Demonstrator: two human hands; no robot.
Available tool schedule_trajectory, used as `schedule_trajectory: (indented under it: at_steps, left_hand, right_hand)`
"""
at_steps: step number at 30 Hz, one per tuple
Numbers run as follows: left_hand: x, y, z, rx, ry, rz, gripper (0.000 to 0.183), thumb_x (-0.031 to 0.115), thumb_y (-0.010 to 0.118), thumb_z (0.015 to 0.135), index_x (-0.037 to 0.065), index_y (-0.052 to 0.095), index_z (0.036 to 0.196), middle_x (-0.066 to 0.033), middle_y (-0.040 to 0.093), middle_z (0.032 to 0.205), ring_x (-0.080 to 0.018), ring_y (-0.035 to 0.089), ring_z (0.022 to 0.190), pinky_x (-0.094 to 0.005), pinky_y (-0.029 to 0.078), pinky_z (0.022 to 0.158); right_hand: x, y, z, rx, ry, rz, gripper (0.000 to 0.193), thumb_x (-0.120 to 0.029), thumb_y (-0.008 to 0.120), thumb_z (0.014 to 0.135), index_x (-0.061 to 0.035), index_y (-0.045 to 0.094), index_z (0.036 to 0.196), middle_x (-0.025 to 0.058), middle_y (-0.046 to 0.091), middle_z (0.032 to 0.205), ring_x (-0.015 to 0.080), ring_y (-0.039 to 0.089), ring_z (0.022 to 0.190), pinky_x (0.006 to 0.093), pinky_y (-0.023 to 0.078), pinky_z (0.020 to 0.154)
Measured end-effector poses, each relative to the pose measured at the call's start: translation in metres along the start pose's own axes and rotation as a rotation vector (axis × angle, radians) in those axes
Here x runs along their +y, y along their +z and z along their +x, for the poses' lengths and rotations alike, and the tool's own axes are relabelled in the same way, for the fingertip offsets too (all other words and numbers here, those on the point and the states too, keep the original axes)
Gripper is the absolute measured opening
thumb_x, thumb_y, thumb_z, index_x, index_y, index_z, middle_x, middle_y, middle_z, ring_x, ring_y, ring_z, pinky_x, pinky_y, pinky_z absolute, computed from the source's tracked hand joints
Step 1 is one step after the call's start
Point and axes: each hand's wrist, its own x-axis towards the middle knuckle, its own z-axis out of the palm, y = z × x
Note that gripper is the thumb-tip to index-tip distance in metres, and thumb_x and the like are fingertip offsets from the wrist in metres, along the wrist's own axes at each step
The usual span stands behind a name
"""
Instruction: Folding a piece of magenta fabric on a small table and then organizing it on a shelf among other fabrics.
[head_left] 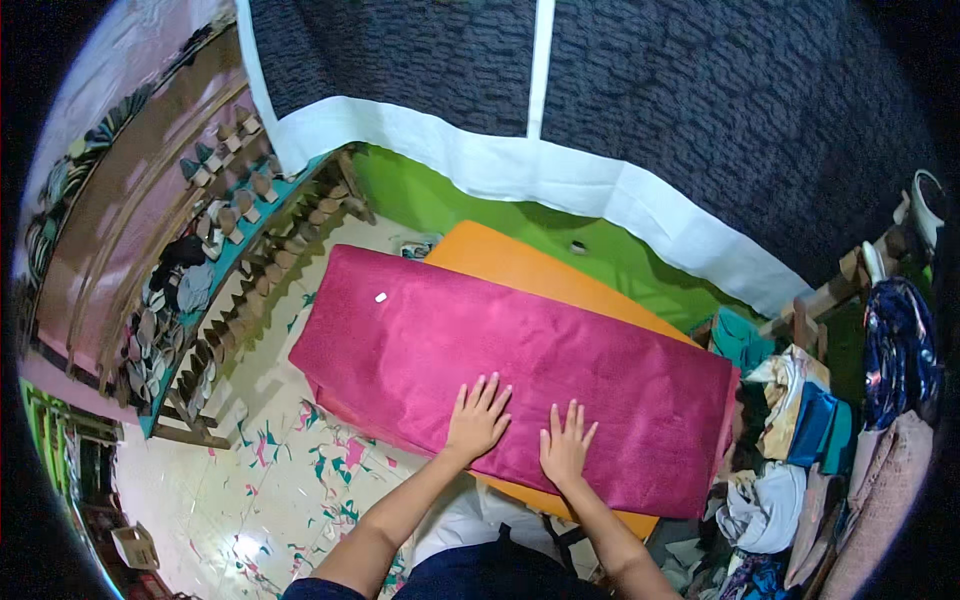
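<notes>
A large magenta cloth [400, 350], folded into a long rectangle, lies across an orange board or tabletop [500, 252] that shows at its far and near edges. My left hand [479, 418] rests flat on the cloth near its front edge, fingers spread. To its right, my right hand [567, 446] lies palm down on the same cloth, its fingers apart too. A small white piece [380, 297], perhaps chalk, sits on the cloth's far left part. Faint creases run through the cloth around my hands.
Wooden racks [250, 240] with rows of shoe forms stand at the left. Green and pink scraps [335, 465] litter the tiled floor. Heaped fabrics [770, 505] crowd the right side. A dark curtain [690, 120] with white borders hangs before the green wall [400, 190].
</notes>
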Motion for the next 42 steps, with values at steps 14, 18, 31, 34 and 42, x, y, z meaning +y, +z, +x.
schedule_trajectory:
  at_steps: [14, 18, 31, 34, 42]
  left_hand:
    - [-0.236, -0.063, -0.075, -0.226, -0.531, 0.175, 0.056, 0.042, 0.043, 0.09, 0.017, 0.035, 0.139, -0.0123, 0.027, 0.147, -0.034, 0.024, 0.135, -0.0527, 0.019, 0.108]
    - [-0.316, -0.047, -0.116, -0.113, -0.783, 0.102, 0.064, 0.051, 0.037, 0.09, 0.017, 0.028, 0.143, -0.0151, 0.028, 0.146, -0.0379, 0.031, 0.13, -0.0545, 0.026, 0.103]
    - [-0.372, -0.069, -0.135, -0.017, -0.778, -0.141, 0.068, 0.046, 0.045, 0.089, 0.004, 0.028, 0.139, -0.0291, 0.036, 0.135, -0.0449, 0.037, 0.122, -0.0513, 0.029, 0.102]
    - [-0.379, -0.07, -0.145, -0.077, -0.865, -0.229, 0.067, 0.046, 0.043, 0.09, 0.001, 0.028, 0.138, -0.0299, 0.036, 0.134, -0.0452, 0.037, 0.122, -0.0507, 0.029, 0.103]
    - [-0.393, -0.066, -0.156, -0.266, -0.985, -1.33, 0.086, 0.067, 0.025, 0.088, 0.0, 0.02, 0.141, -0.0267, 0.028, 0.142, -0.0368, 0.032, 0.131, -0.045, 0.027, 0.105]
  right_hand:
    - [-0.24, 0.038, 0.077, -0.124, -0.541, 0.098, 0.07, -0.05, 0.053, 0.082, -0.0137, 0.036, 0.139, 0.0214, 0.023, 0.146, 0.0373, 0.023, 0.134, 0.0641, 0.014, 0.103]
    - [-0.303, 0.053, 0.077, -0.236, -0.76, 0.062, 0.082, -0.056, 0.058, 0.073, -0.0146, 0.034, 0.14, 0.0254, 0.023, 0.145, 0.0356, 0.021, 0.136, 0.062, 0.014, 0.105]
    - [-0.395, 0.143, 0.071, -0.147, -0.644, -0.179, 0.058, -0.023, 0.046, 0.086, -0.0313, 0.03, 0.141, 0.0256, 0.027, 0.143, 0.0502, 0.031, 0.125, 0.0666, 0.024, 0.099]
    - [-0.401, 0.146, 0.079, -0.104, -0.639, -0.266, 0.057, -0.02, 0.044, 0.087, -0.0232, 0.03, 0.142, 0.0291, 0.032, 0.138, 0.0512, 0.032, 0.124, 0.0667, 0.026, 0.098]
    - [-0.407, 0.091, 0.109, -0.245, -0.343, 0.46, 0.08, 0.003, 0.056, 0.071, -0.0018, 0.019, 0.142, 0.0303, 0.047, 0.123, 0.0434, 0.052, 0.106, 0.0449, 0.046, 0.088]
